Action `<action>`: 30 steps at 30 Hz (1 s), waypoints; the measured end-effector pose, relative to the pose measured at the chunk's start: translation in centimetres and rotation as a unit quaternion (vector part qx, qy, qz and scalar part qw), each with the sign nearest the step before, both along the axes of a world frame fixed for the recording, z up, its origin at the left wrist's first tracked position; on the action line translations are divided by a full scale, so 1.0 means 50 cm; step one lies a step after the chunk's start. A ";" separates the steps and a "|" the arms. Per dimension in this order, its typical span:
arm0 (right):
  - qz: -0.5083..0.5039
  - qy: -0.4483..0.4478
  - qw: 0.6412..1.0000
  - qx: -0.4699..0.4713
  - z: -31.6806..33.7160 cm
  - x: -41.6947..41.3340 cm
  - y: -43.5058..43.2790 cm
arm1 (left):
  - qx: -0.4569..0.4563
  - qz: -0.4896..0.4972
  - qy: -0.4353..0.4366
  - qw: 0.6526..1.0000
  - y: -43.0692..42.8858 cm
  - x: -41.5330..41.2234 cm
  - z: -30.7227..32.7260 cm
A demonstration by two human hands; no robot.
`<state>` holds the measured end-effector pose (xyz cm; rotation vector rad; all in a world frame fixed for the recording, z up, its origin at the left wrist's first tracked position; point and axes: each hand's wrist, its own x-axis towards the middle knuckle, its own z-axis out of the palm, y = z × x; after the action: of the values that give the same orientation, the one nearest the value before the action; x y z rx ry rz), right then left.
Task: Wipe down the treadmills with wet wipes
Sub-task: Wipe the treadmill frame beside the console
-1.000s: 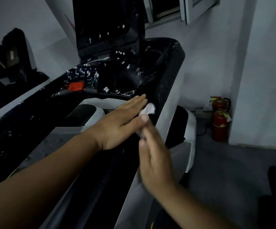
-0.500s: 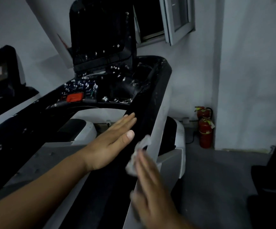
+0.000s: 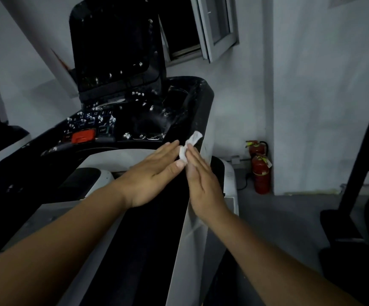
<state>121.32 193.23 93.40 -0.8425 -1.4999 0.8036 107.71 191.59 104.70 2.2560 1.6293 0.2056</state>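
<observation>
Pointing toward the console point(image 3: 135, 122), wet wipe point(image 3: 191, 144) (long axis along handrail point(image 3: 157, 239))

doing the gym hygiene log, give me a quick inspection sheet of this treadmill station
surface: black treadmill side rail, too dark to judge grime
job's things: white wet wipe crumpled on the rail between both hands' fingertips
clutter: white specks across the console
grippers: left hand flat on the rail, fingers straight, touching the wipe; right hand pressing it with straight fingers
cables: dark cord at the wall base
surroundings: two red fire extinguishers, open window, another machine at right
</observation>
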 end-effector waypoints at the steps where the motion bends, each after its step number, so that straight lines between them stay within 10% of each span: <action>1: 0.011 -0.003 0.999 0.045 -0.023 0.002 -0.004 | 0.003 -0.005 0.003 1.000 0.008 0.000 -0.001; 8: -0.008 -0.006 1.000 -0.011 -0.003 0.030 0.156 | 0.009 0.002 -0.001 1.000 0.106 0.034 0.006; 13: 0.016 -0.027 0.991 0.132 -0.078 0.031 0.179 | 0.011 -0.002 0.004 1.000 0.180 0.043 0.007; 17: -0.001 0.015 1.000 -0.023 -0.008 0.048 0.302 | 0.024 -0.015 0.035 0.999 0.231 0.053 0.011; 22: 0.014 -0.020 0.987 0.160 -0.088 0.051 0.256 | 0.035 -0.027 0.029 0.999 0.244 0.047 0.007; 26: -0.013 0.013 1.000 0.010 -0.040 0.054 0.347 | 0.031 -0.025 0.047 0.998 0.243 0.047 0.008; 30: 0.034 0.004 0.988 0.153 -0.077 0.042 0.291 | 0.038 -0.041 0.055 0.997 0.242 0.049 0.011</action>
<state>123.40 207.78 89.57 -0.5604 -1.6029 0.6034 110.14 203.67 105.23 2.4262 1.6047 0.1269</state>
